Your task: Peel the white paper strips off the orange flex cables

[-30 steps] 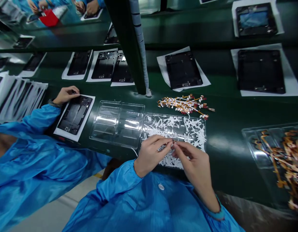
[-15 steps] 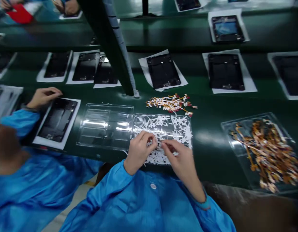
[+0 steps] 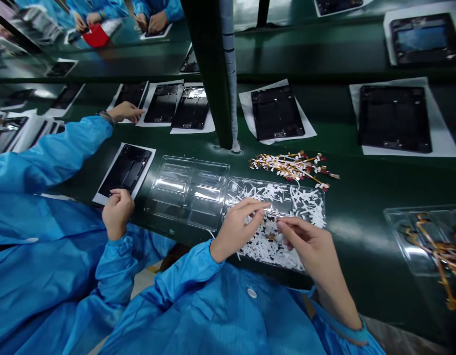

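Above a clear plastic tray strewn with white paper scraps, my two hands work close together. My left hand has thumb and forefinger closed at their tips. My right hand pinches just beside them. Whatever lies between the fingertips is too small to name; a brownish bit shows among the scraps below. Just beyond the tray lies a pile of orange and white flex cables. More flex cables fill a clear tray at the right.
Left of my hands lies another clear tray. A co-worker's hand is by a black tablet panel; their other hand reaches toward panels behind. A green post rises from the bench. More panels lie on white sheets.
The view has swung left, so things sit further right. My left fingers have straightened somewhat; my right hand still pinches. The co-worker's arm now reaches out to the back row.
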The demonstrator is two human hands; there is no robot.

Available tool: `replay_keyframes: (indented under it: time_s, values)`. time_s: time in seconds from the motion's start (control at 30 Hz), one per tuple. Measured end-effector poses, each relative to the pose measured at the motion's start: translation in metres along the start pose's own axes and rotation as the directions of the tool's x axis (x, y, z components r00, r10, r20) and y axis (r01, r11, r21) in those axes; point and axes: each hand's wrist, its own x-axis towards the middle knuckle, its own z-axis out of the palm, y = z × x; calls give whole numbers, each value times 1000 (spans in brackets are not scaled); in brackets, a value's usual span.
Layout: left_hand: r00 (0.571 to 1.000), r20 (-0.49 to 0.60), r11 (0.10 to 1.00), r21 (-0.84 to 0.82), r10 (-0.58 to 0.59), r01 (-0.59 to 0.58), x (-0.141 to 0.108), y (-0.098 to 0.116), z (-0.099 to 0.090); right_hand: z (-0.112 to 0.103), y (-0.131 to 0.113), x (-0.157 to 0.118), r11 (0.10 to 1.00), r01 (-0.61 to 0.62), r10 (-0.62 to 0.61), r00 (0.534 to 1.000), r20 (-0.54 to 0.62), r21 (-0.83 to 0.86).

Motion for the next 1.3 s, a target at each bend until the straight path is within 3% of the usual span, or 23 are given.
replay_keyframes:
  time_s: [0.07, 0.17, 0.27, 0.43, 0.57, 0.63, 0.73, 0.83, 0.93, 1.17, 1.3]
  values:
    - [987, -67, 980, 141, 148, -138, -3, -3, 1, -1, -1, 0, 1000, -8, 9, 1000, -6, 26]
    - [930, -17, 868, 364, 368, -337, -6, -6, 3, -2, -4, -2, 998, -16, 16, 1000, 5, 68]
    - [903, 8, 797, 466, 430, -384, -7, -7, 5, 1, -6, -4, 997, -22, 21, 1000, 12, 78]
    - [897, 21, 737, 560, 442, -377, -5, -7, 7, 11, -6, -5, 1000, 5, -5, 1000, -16, -25]
    - [920, 21, 750, 573, 390, -331, -7, -11, 8, 10, -1, -3, 988, 39, -42, 999, -16, -152]
    - [955, 7, 811, 526, 297, -256, -7, -15, 6, 3, 0, -2, 966, 55, -66, 997, -38, -251]
    - [999, 32, 963, 271, 7, -16, -5, -17, -3, -9, -1, 0, 943, 43, -66, 996, -58, -330]
    - [964, 181, 975, -63, -197, 212, 2, -13, -9, -14, -8, 3, 948, 30, -35, 999, -10, -318]
    - [952, 224, 952, -176, -207, 249, 10, -8, -8, -11, -14, 6, 954, 67, -57, 997, 44, -292]
    - [982, 18, 965, -182, -187, 187, 19, -10, -14, -15, 6, 7, 950, 91, -66, 994, 92, -298]
    - [986, 14, 978, -128, -163, 164, 21, -11, -22, -17, 11, 9, 958, 92, -63, 991, 114, -272]
